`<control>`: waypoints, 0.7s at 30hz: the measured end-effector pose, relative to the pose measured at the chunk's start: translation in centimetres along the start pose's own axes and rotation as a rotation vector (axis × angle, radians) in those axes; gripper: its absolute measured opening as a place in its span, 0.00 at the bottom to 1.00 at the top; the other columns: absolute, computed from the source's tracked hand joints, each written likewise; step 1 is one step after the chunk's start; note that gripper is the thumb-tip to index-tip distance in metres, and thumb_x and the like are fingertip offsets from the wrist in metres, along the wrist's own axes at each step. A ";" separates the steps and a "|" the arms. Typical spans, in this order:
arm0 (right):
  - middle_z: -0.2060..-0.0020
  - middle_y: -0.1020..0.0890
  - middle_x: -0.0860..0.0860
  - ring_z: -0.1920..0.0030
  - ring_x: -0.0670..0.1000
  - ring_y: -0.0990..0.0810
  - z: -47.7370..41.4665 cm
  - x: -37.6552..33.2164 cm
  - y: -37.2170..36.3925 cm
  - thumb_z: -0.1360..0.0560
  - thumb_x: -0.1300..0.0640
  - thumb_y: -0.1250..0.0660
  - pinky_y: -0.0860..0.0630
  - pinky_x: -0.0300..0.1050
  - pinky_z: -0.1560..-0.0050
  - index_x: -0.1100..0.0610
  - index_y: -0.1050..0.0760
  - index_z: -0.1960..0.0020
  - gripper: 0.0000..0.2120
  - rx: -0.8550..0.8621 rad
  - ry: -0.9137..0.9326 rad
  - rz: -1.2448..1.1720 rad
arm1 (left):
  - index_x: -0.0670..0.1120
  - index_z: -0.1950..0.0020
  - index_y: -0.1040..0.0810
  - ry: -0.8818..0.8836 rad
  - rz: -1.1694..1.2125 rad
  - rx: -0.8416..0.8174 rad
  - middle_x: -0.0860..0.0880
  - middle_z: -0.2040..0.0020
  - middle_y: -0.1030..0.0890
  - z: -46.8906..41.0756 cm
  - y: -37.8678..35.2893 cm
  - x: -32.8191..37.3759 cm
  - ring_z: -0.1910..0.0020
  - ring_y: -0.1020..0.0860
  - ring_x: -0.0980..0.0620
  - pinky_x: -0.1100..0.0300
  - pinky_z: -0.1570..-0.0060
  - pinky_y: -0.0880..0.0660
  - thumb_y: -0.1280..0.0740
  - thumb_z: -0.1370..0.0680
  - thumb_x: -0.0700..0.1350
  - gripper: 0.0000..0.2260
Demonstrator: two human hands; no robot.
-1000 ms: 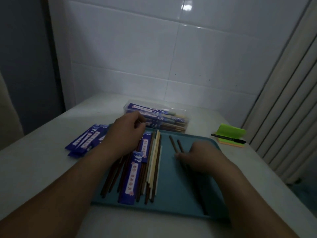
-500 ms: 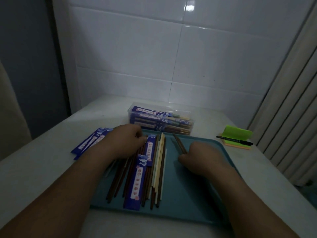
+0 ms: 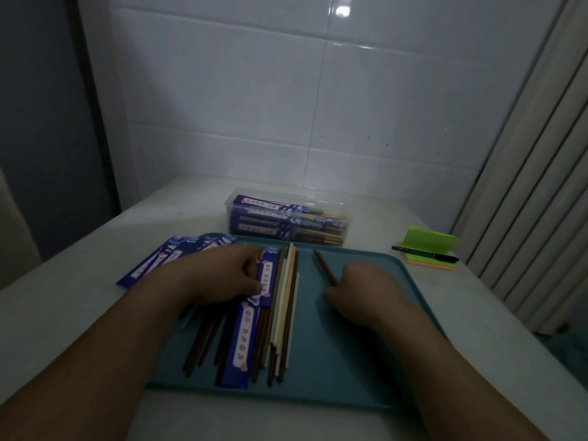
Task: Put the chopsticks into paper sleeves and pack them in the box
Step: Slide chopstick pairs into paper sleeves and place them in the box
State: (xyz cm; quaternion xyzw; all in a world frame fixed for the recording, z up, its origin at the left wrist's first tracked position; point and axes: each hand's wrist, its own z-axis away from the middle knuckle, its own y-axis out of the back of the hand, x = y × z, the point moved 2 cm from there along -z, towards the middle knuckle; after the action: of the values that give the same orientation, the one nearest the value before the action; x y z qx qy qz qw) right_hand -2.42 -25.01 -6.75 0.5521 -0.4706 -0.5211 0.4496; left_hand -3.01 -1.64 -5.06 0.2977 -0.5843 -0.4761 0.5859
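A teal tray [image 3: 356, 351] holds a pile of loose brown and cream chopsticks [image 3: 283, 313] with two blue paper sleeves among them. My left hand [image 3: 222, 278] lies on the pile and pinches the upper blue sleeve [image 3: 265, 276] with thumb and fingers. A second blue sleeve [image 3: 243, 342] lies lower in the pile. My right hand [image 3: 366, 291] grips a pair of dark brown chopsticks [image 3: 324, 268] whose tips point away from me. Behind the tray stands the clear plastic box [image 3: 286, 218] with several sleeved chopsticks inside.
A fan of empty blue sleeves [image 3: 171, 259] lies on the white table left of the tray. A black pen [image 3: 423, 253] rests on green and orange sticky notes [image 3: 429, 246] at the right. A tiled wall stands behind, a ribbed panel to the right.
My right hand has drawn the dark chopstick pair back toward me and curled round it. My left hand has slid slightly and now pinches the upper blue sleeve.
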 end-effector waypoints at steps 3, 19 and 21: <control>0.66 0.22 0.50 0.62 0.52 0.20 -0.3 1.0 0.1 0.25 0.47 0.32 0.29 0.43 0.65 0.58 0.23 0.59 0.14 -0.017 -0.051 -0.185 | 0.52 0.48 0.23 -0.015 0.209 0.054 0.53 0.49 0.18 -0.2 0.3 0.2 0.50 0.18 0.54 0.50 0.46 0.19 0.28 0.21 0.50 0.06; 0.74 0.33 0.48 0.77 0.47 0.39 -0.7 0.3 -0.3 0.20 0.56 0.39 0.44 0.38 0.76 0.54 0.27 0.52 0.04 -0.078 -0.160 -1.501 | 0.42 0.47 0.25 -0.086 1.022 0.173 0.38 0.63 0.18 0.4 -1.0 3.9 0.66 0.18 0.42 0.53 0.65 0.21 0.38 0.14 0.46 0.08; 0.75 0.36 0.47 0.79 0.46 0.40 -0.4 0.2 -0.1 0.18 0.54 0.37 0.43 0.37 0.77 0.54 0.26 0.53 0.07 -0.123 -0.114 -1.555 | 0.44 0.46 0.22 -0.142 0.897 0.218 0.41 0.65 0.17 0.2 -1.2 4.0 0.68 0.19 0.45 0.53 0.64 0.22 0.37 0.15 0.49 0.09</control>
State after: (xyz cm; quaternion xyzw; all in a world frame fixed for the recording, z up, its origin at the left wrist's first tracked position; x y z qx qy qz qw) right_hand -2.02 -25.23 -6.88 0.6698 0.0586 -0.7392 -0.0398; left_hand -4.03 -5.63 -4.51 0.0421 -0.7406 -0.1306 0.6578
